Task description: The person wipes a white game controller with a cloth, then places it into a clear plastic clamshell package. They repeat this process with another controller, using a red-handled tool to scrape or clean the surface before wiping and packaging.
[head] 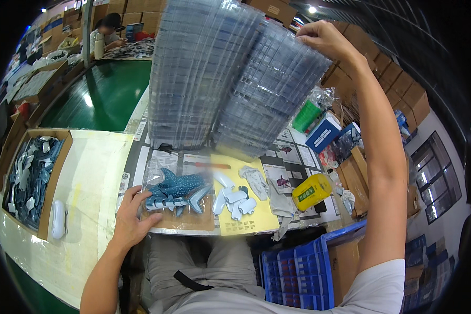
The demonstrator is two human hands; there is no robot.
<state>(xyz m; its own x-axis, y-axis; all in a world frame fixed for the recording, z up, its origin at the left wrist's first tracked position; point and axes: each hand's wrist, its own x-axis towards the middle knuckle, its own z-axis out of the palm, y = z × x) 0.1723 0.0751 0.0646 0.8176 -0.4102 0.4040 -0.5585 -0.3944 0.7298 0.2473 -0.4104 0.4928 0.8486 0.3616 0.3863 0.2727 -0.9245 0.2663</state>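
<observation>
My left hand (135, 214) grips the left edge of a clear plastic tray (154, 167) at the table's front edge. A blue spotted toy whale shark (182, 184) lies in that tray. My right hand (322, 37) is raised, its curled fingers on the top of the right stack of clear plastic trays (272, 86); whether they pinch one tray cannot be told. Another tall stack of trays (196, 74) stands beside it, leaning slightly. Several pale blue-white plastic parts (235, 202) lie in a pile on a yellow sheet (255, 225), right of the shark.
A yellow bottle (312, 192) and grey-white cloths (278, 200) lie to the right. At the left stands a cardboard box of plastic parts (35, 176), with a white part (58, 219) beside it. A blue crate (298, 274) is below the table. A person (108, 33) sits at a far table.
</observation>
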